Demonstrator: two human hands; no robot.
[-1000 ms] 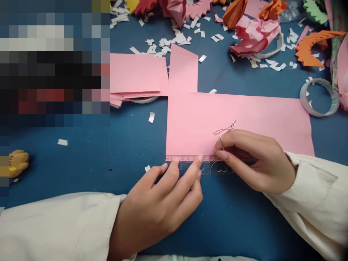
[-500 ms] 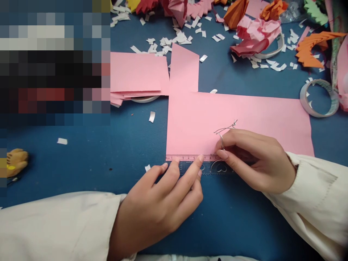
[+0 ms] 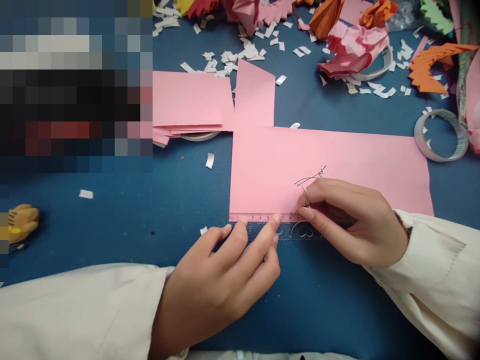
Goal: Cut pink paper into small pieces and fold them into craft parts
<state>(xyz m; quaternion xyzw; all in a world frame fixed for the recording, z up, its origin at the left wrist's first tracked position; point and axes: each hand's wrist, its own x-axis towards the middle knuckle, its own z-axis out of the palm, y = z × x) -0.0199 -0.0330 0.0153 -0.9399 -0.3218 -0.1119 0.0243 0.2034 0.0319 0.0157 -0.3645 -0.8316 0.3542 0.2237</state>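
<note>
A large sheet of pink paper [image 3: 277, 165] lies flat on the blue table. Along its front edge is a clear plastic ruler [image 3: 262, 231] with cut-out shapes, a heart among them. The spread fingertips of my left hand [image 3: 225, 280] rest on the ruler, pressing it at the paper's edge. Just right of those fingers, my right hand [image 3: 356, 220] pinches a thin bent metal wire [image 3: 312, 177] between thumb and forefinger. The wire has a twisted end that sticks up over the paper, while its lower tip by the ruler is hidden by my fingers.
Stacked pink pieces [image 3: 191, 100] and an upright-lying pink strip [image 3: 255, 95] are behind the sheet. A tape roll [image 3: 440, 135] touches its right corner. White scraps [image 3: 240, 55], crumpled pink paper [image 3: 352, 47] and folded orange pieces [image 3: 435, 65] litter the back. A yellow object [image 3: 24, 223] sits left.
</note>
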